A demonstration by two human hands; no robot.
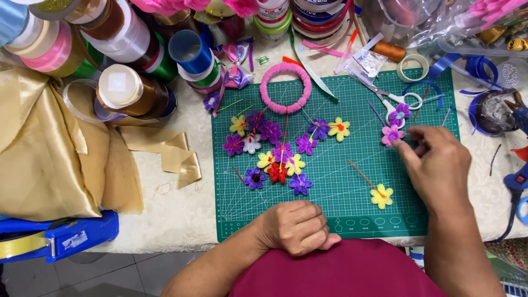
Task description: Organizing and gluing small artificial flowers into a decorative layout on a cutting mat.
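1. Far out to the left of our left hand (297, 226) we see a heap of gold cloth (44, 148); a blue tape holder (66, 237) sits under it, and ribbon rolls (126, 88) stand above.
2. Our left hand rests at the near edge of the green mat (335, 181); its fingers are curled together in a loose fist, and it holds nothing that we can see.
3. Just above that hand lies a bunch of small fuzzy flowers (275, 154) in purple, yellow, red and white; past them sits a pink fuzzy ring (285, 88).
4. Our right hand (437, 168) reaches over the mat; its fingertips touch a pink flower (391, 135); the fingers look a little apart, but they are blurry, so we cannot tell if they pinch it.
5. A yellow flower on a stick (381, 196) lies just left of and below that hand; white scissors (399, 102) lie just above it.
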